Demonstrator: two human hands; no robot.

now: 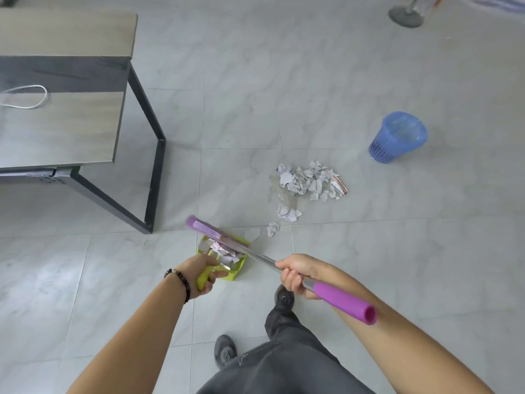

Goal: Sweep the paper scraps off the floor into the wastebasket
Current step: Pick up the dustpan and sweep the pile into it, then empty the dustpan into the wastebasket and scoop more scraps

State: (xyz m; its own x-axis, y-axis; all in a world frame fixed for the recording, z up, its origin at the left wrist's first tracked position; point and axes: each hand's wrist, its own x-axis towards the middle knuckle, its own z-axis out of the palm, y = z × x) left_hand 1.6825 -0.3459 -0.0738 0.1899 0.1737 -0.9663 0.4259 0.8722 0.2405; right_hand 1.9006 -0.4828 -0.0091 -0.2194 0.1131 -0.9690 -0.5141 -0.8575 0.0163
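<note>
My left hand (205,275) grips the handle of a lime-green dustpan (238,270) that sits on the floor and holds some paper scraps. My right hand (295,275) grips the metal shaft of a purple broom (345,301); its purple head (211,233) lies across the top of the dustpan. A pile of crumpled paper scraps (306,180) lies on the tiles beyond the pan, with a few loose pieces (273,229) closer to it. The blue mesh wastebasket (397,136) stands upright to the far right of the pile.
A grey table (65,129) with black metal legs stands at the left; a white cord lies on it. My two shoes (225,351) and dark trousers are at the bottom centre. A round grey stand base (404,15) is at the top right.
</note>
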